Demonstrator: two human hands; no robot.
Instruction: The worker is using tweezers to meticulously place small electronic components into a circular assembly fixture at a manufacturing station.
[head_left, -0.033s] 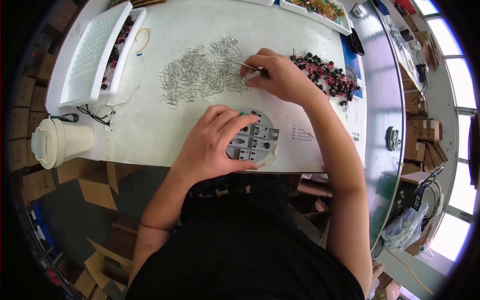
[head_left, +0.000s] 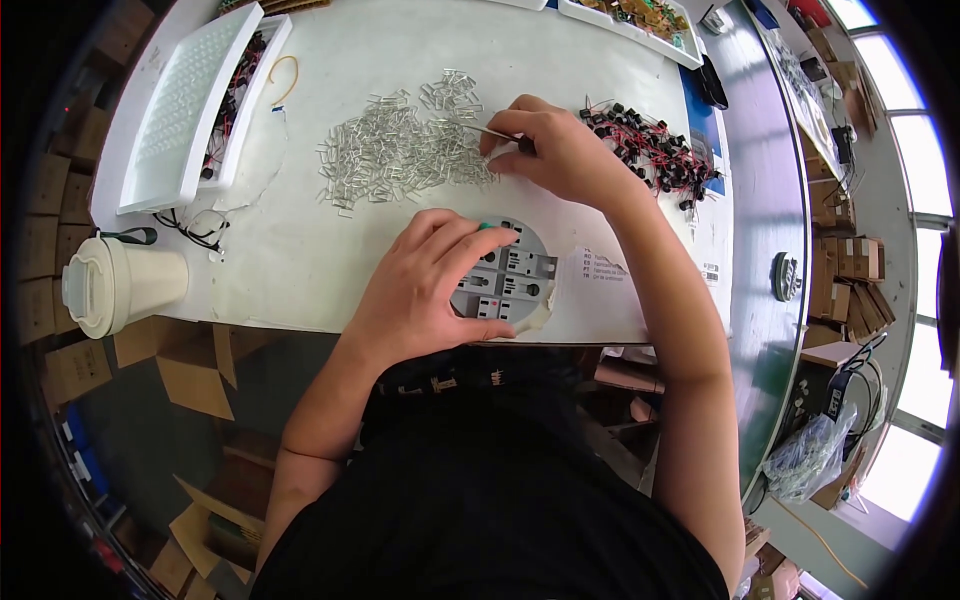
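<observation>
My left hand (head_left: 425,285) is curled around a round grey plastic housing (head_left: 525,262) with slots and holes, near the front edge of the table. Its thumb lies along the near rim and its fingers along the far rim, beside a small green spot. Further up, my right hand (head_left: 560,150) is closed on a thin screwdriver-like tool (head_left: 492,131) with a metal shaft and a dark end, the shaft pointing left. The right fingertips touch the right side of a spread heap of small U-shaped metal clips (head_left: 405,150). Whether they also pinch a clip is too small to tell.
Black parts with red wires (head_left: 650,150) lie right of my right hand. A white tray (head_left: 190,110) holds similar parts at left; another tray (head_left: 690,50) stands at the back right. A beige lidded cup (head_left: 135,285) sits at the left edge. Printed paper (head_left: 590,290) lies beside the housing.
</observation>
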